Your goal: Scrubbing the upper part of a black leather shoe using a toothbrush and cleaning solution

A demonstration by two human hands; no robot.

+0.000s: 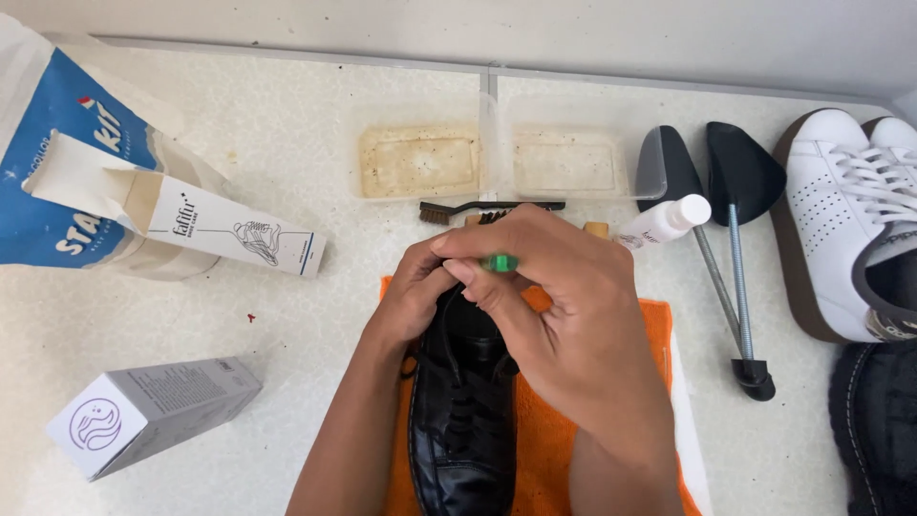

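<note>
Both hands at the black shoe (463,420) on the orange cloth (549,440): right hand (564,325) pinches a small green piece (500,262), left hand (415,291) grips the shoe's top. Laces look untied; bottle (664,222) and brush (487,208) at 12 o'clock lie untouched, so early stage, I'd say.

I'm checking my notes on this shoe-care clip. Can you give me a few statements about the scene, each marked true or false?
1. The black shoe lies on an orange cloth. True.
2. The right hand pinches a small green thing. True.
3. The white sneaker is at the left edge. False: it is at the right, beside the shoe trees.
4. The two tubs hold brushes. False: a brush lies in front of them.
5. The left hand is on the shoe. True.
</note>
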